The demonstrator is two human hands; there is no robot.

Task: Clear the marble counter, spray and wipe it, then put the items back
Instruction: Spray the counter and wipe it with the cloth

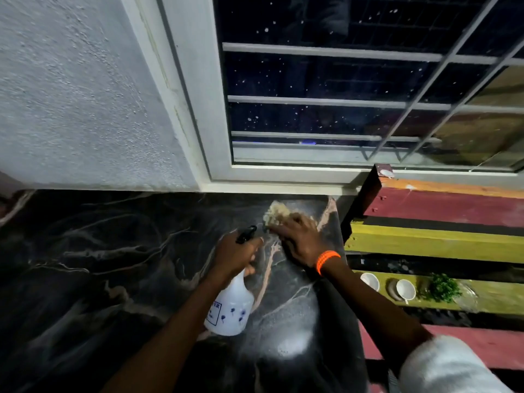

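While the left hand (236,255) grips the neck of a white spray bottle (231,306), fingers curled round it just under the black nozzle, the right hand (300,239) presses a pale yellowish cloth (278,212) onto the marble counter (99,265). R fingers lie over the cloth's near edge w/ the palm down; can't tell if they pinch it or just press flat. Cloth sits at the counter's far right corner, close to the window frame (198,109) and near the counter's right edge. Bottle is tilted, nozzle pointing away twd the cloth, base twd the person; small blue flower print and some lettering on its side, text too blurry to read. Counter is dark w/ pale pinkish veins, a glare spot near the front-right part. Orange wristband (326,260) on the R wrist, white sleeve (442,367) further up that arm. Right of the counter: a painted slatted wood structure (439,239) in red, yellow, orange bands. On a lower yellow slat sit two white cups (405,289), w/ a green leafy bunch (443,287) beside them. Window glass is dark w/ white specks, metal grille behind it.
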